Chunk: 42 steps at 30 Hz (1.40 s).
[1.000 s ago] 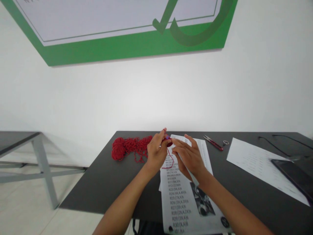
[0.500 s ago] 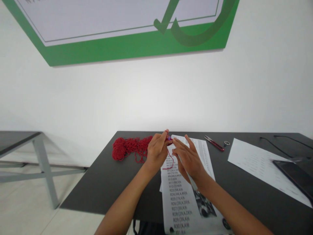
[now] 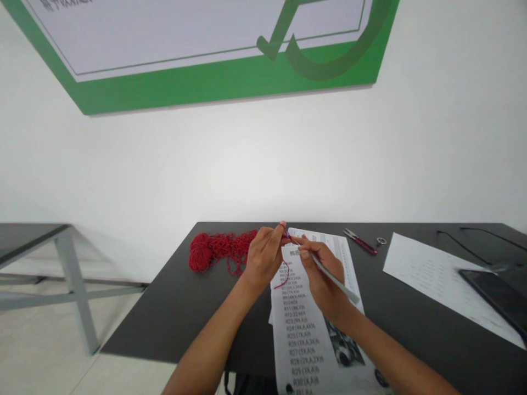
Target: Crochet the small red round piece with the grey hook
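Note:
My left hand [image 3: 264, 254] is closed on a small piece of red crochet work [image 3: 285, 237], with red yarn looped over a raised finger. A bit of purple shows on the piece. My right hand [image 3: 323, 274] grips a crochet hook [image 3: 335, 281] with a grey handle like a pen; its thin metal tip reaches the red work at my left fingertips. A loose red yarn tail [image 3: 284, 281] hangs below onto the printed sheet. Left of my left hand lies a tangled skein of red yarn [image 3: 201, 253] on the dark table.
A printed pattern sheet [image 3: 302, 340] lies under my hands. To its right are red-handled thread snips [image 3: 360, 241], a small metal ring [image 3: 381, 241], another paper [image 3: 428, 280], a black phone [image 3: 496, 299] and eyeglasses [image 3: 463, 247]. A white wall rises behind the table [image 3: 173, 307].
My right hand has turned and its fingers have closed round the hook, whose handle now shows more fully. The hook tip is at the red work. My left hand stays nearly in place.

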{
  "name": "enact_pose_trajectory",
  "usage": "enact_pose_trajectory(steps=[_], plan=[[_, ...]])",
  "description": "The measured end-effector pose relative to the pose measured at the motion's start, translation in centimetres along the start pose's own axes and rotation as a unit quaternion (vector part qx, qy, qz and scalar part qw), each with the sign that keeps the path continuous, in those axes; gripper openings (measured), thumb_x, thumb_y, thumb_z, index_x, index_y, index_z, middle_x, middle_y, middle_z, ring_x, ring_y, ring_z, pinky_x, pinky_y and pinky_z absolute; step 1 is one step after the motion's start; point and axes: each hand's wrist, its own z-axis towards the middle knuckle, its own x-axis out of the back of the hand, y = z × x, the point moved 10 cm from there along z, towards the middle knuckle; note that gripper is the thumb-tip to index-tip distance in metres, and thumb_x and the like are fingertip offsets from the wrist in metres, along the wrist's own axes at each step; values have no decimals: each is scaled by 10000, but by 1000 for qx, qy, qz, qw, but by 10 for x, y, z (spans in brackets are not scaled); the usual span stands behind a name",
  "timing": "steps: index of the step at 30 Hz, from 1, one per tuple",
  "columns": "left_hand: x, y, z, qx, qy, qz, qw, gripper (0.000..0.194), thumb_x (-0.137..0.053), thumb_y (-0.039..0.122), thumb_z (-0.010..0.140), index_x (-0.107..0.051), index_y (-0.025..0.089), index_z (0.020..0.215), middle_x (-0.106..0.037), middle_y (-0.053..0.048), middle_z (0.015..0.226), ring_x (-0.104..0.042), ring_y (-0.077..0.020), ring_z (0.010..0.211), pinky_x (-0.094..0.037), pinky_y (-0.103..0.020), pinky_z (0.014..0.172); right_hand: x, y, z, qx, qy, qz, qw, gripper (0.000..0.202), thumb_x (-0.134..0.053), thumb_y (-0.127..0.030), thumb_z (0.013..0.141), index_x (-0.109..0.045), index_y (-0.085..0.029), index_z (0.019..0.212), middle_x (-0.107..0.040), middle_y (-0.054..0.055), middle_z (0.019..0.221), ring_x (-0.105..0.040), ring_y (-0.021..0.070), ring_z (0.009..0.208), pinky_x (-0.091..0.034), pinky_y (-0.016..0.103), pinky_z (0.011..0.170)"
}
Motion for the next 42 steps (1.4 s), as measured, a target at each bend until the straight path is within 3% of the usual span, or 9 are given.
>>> enact_pose_trajectory(steps=[2, 6, 8, 20, 22, 27, 35, 38, 42], plan=[[-2, -2, -2, 3, -5, -1, 1000, 563, -543, 67, 964, -425, 181, 1503, -752, -71, 934, -669, -181, 837, -593, -301, 737, 0, -3, 3, 33, 7, -19, 999, 148, -528, -323, 1005, -642, -277, 1087, -769, 55, 1207, -672, 290, 1238, -542, 548, 1048], [-6, -8, -8, 40, -2, 7, 999, 525, -551, 58, 960, -472, 183, 1464, -748, -57, 928, -672, -166, 825, -586, -297, 767, -10, -29, 2, 221, -18, -111, 969, 121, -564, -172, 963, -642, -259, 991, -774, 54, 1172, -716, 247, 1122, -485, 538, 1098], [-8, -14, -10, 80, -4, 9, 997, 472, -561, 97, 969, -509, 176, 1432, -745, -62, 943, -677, -167, 844, -585, -293, 772, -10, -30, 4, 242, -14, -128, 962, 118, -576, -155, 954, -630, -252, 993, -773, 65, 1159, -716, 239, 1091, -514, 513, 1052], [-21, -34, -25, 248, 1, -47, 968, 431, -625, 121, 918, -591, 204, 1339, -733, -21, 927, -702, -147, 798, -599, -276, 774, -6, -5, 9, 114, -7, -31, 993, 69, -551, -293, 977, -609, -255, 975, -727, 69, 1120, -692, 229, 1059, -564, 416, 933], [-23, -29, -26, 216, -8, -20, 976, 438, -605, 134, 940, -560, 196, 1371, -733, -40, 942, -698, -164, 826, -599, -298, 784, -6, 1, 7, 71, 3, -8, 997, 111, -540, -324, 985, -623, -255, 1010, -723, 71, 1135, -686, 234, 1072, -550, 418, 948], [-22, -1, -19, 33, -31, 26, 999, 554, -538, 90, 969, -400, 141, 1503, -728, -82, 912, -650, -190, 814, -580, -304, 712, -4, 20, 4, -38, 19, 71, 997, 211, -523, -386, 998, -671, -260, 1081, -749, 56, 1071, -701, 234, 1018, -537, 403, 923], [-17, 2, -12, -8, -40, 50, 998, 581, -466, 52, 971, -346, 132, 1534, -724, -93, 914, -655, -203, 810, -578, -328, 721, -14, 39, 8, -97, 5, 160, 982, 126, -682, -367, 891, -684, -245, 924, -765, 43, 1083, -718, 231, 986, -556, 383, 889], [-21, -4, -15, 36, -42, 35, 998, 548, -512, 75, 968, -407, 148, 1501, -728, -84, 933, -660, -192, 820, -579, -319, 739, -12, 35, 7, -104, 24, 163, 981, 143, -650, -367, 920, -696, -249, 986, -771, 38, 1048, -724, 218, 970, -574, 375, 890], [-27, -30, -24, 194, -33, 2, 980, 436, -558, 127, 960, -546, 194, 1392, -729, -48, 947, -684, -168, 829, -593, -306, 771, -12, 16, 9, 6, 10, 44, 999, 169, -575, -325, 975, -726, -253, 1003, -770, 50, 1094, -726, 217, 1023, -584, 395, 961]])
